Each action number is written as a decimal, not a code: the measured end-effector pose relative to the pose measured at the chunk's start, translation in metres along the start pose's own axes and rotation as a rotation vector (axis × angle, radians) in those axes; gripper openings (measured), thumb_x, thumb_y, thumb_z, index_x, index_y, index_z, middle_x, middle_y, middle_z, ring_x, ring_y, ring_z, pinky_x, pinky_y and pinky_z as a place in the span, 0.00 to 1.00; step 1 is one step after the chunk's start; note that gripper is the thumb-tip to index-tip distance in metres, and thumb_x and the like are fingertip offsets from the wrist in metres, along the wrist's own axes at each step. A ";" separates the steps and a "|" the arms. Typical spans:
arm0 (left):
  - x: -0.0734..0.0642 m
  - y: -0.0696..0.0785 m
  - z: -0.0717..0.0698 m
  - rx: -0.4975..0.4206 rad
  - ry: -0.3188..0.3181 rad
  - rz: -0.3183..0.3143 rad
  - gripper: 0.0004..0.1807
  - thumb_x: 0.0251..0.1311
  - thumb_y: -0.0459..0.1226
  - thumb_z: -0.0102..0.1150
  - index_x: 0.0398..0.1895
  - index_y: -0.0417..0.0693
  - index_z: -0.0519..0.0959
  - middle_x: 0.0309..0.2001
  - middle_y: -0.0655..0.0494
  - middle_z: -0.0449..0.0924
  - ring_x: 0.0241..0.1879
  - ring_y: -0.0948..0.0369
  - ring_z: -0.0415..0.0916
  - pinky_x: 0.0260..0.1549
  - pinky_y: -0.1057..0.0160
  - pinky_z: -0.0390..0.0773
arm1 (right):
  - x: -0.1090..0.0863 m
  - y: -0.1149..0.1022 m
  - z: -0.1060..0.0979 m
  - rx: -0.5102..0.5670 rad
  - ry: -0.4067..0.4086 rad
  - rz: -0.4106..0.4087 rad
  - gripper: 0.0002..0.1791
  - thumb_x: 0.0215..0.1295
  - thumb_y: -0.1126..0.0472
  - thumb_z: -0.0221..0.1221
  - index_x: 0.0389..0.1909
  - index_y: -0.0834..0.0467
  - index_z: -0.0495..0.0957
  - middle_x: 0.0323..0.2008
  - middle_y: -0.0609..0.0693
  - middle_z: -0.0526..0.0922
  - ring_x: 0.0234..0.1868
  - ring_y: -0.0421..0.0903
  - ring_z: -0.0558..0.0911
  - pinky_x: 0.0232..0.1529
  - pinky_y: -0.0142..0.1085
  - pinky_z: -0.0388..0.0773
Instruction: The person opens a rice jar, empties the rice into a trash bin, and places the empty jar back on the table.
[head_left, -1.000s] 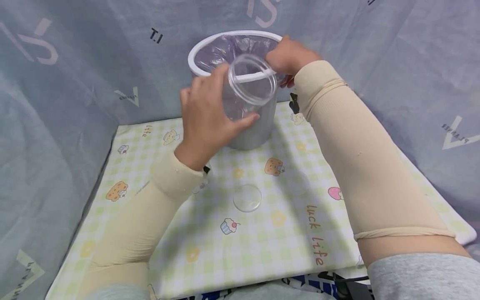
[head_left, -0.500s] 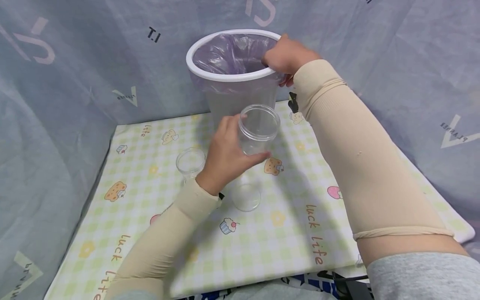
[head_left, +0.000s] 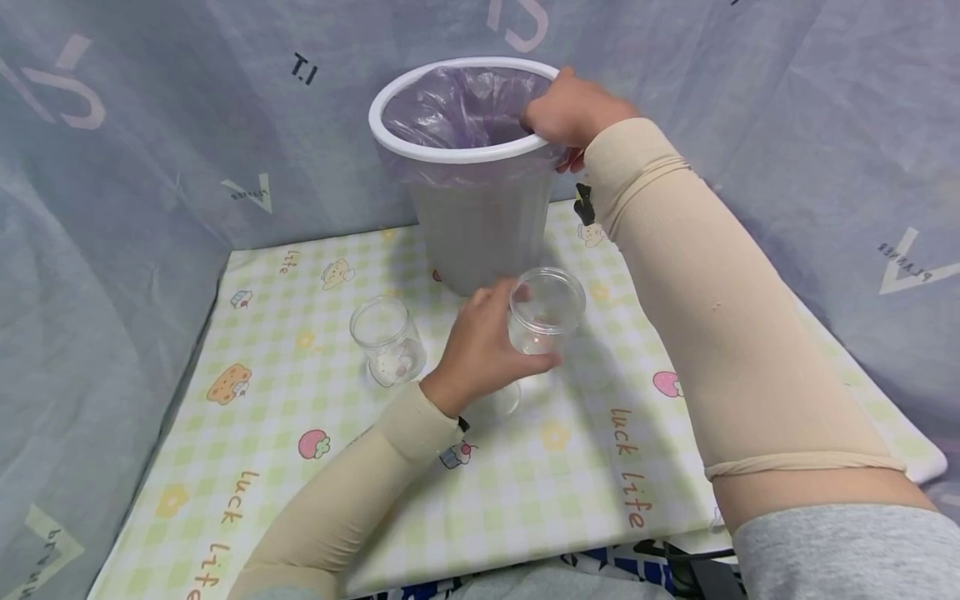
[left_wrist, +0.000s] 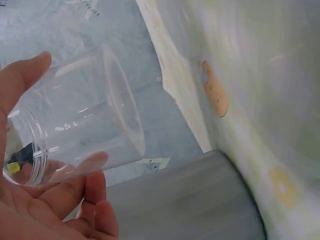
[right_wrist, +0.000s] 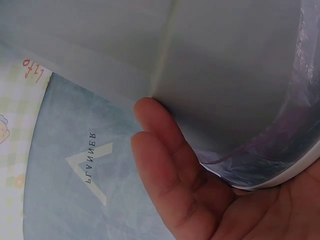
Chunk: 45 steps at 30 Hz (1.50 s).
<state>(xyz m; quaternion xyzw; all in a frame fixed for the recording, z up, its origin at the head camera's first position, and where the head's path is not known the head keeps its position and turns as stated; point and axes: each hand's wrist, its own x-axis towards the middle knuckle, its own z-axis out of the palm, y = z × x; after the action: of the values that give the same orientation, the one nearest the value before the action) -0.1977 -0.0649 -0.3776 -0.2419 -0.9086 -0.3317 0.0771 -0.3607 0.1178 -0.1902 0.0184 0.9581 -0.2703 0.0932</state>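
My left hand (head_left: pixel 478 346) holds a clear plastic jar (head_left: pixel 549 302) between thumb and fingers, its open mouth up, in front of the bin. The left wrist view shows the jar (left_wrist: pixel 90 117) see-through, with the hand (left_wrist: pixel 45 200) around its mouth end. My right hand (head_left: pixel 573 117) grips the white rim of the grey trash bin (head_left: pixel 483 221), lined with a purple bag (head_left: pixel 435 112). In the right wrist view, fingers (right_wrist: pixel 165 175) lie along the bin's outside. A second clear jar (head_left: pixel 386 333) stands upright left of my left hand.
A clear round disc (head_left: pixel 510 400) lies on the checked tablecloth (head_left: pixel 585 492), partly hidden by my left wrist. A grey-blue curtain (head_left: pixel 300 150) surrounds the table at the back and sides, close behind the bin.
My left hand has brought the jar down from the bin's rim, toward me and slightly right. The second jar has come into view. My right hand has stayed on the rim.
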 end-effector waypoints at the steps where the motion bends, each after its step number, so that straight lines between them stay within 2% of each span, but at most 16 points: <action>1: -0.001 0.000 0.002 -0.005 -0.017 -0.004 0.49 0.38 0.58 0.82 0.65 0.53 0.71 0.57 0.61 0.80 0.57 0.54 0.74 0.54 0.54 0.77 | 0.000 0.000 0.000 0.002 -0.003 0.001 0.54 0.73 0.43 0.41 0.78 0.60 0.14 0.66 0.66 0.71 0.30 0.51 0.88 0.35 0.45 0.87; 8: -0.007 -0.007 0.014 0.026 -0.097 -0.007 0.52 0.37 0.58 0.83 0.67 0.52 0.69 0.58 0.61 0.81 0.55 0.54 0.78 0.52 0.55 0.79 | -0.002 0.000 0.001 0.003 -0.001 -0.001 0.53 0.73 0.43 0.42 0.79 0.60 0.16 0.64 0.65 0.72 0.30 0.51 0.88 0.35 0.45 0.87; 15: -0.011 -0.015 0.021 0.051 -0.126 -0.014 0.55 0.38 0.58 0.84 0.69 0.51 0.67 0.60 0.59 0.81 0.54 0.57 0.82 0.49 0.55 0.82 | -0.002 -0.004 0.003 0.008 0.017 -0.004 0.52 0.74 0.42 0.42 0.81 0.61 0.21 0.75 0.65 0.61 0.33 0.53 0.88 0.35 0.45 0.88; 19: -0.012 -0.017 0.024 0.067 -0.151 -0.037 0.55 0.38 0.57 0.84 0.69 0.51 0.67 0.60 0.57 0.81 0.53 0.58 0.82 0.47 0.56 0.83 | -0.003 -0.005 0.004 0.006 0.018 -0.001 0.52 0.74 0.42 0.42 0.81 0.59 0.20 0.75 0.65 0.62 0.34 0.54 0.88 0.36 0.44 0.88; 24: -0.011 -0.017 0.024 0.070 -0.161 -0.050 0.55 0.39 0.57 0.84 0.70 0.51 0.66 0.62 0.58 0.80 0.54 0.57 0.83 0.46 0.56 0.83 | -0.003 -0.006 0.003 -0.001 0.015 -0.006 0.53 0.74 0.42 0.41 0.79 0.58 0.15 0.75 0.65 0.62 0.37 0.55 0.88 0.36 0.44 0.87; 31: -0.011 -0.022 0.019 0.096 -0.154 -0.069 0.54 0.38 0.55 0.85 0.69 0.50 0.67 0.62 0.58 0.80 0.54 0.57 0.83 0.46 0.56 0.83 | -0.001 -0.004 0.003 0.004 0.012 0.000 0.53 0.74 0.42 0.41 0.79 0.58 0.15 0.76 0.66 0.61 0.35 0.54 0.88 0.36 0.44 0.87; 38: -0.011 -0.022 0.022 0.052 -0.197 -0.071 0.55 0.39 0.55 0.84 0.71 0.49 0.66 0.63 0.56 0.80 0.57 0.57 0.82 0.50 0.55 0.82 | 0.002 -0.002 0.001 0.006 0.015 -0.004 0.52 0.73 0.42 0.41 0.81 0.60 0.20 0.74 0.67 0.63 0.30 0.52 0.88 0.34 0.45 0.88; 45: -0.010 -0.019 0.031 0.025 -0.213 -0.059 0.56 0.40 0.54 0.85 0.72 0.46 0.65 0.62 0.52 0.81 0.57 0.55 0.81 0.52 0.54 0.82 | -0.001 -0.003 0.003 0.016 0.014 -0.001 0.53 0.73 0.41 0.41 0.80 0.60 0.17 0.76 0.65 0.60 0.33 0.53 0.88 0.35 0.44 0.88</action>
<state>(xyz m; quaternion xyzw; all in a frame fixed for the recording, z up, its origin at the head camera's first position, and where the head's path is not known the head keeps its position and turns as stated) -0.1978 -0.0611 -0.4153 -0.2481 -0.9225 -0.2947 -0.0267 -0.3597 0.1135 -0.1915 0.0204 0.9565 -0.2780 0.0860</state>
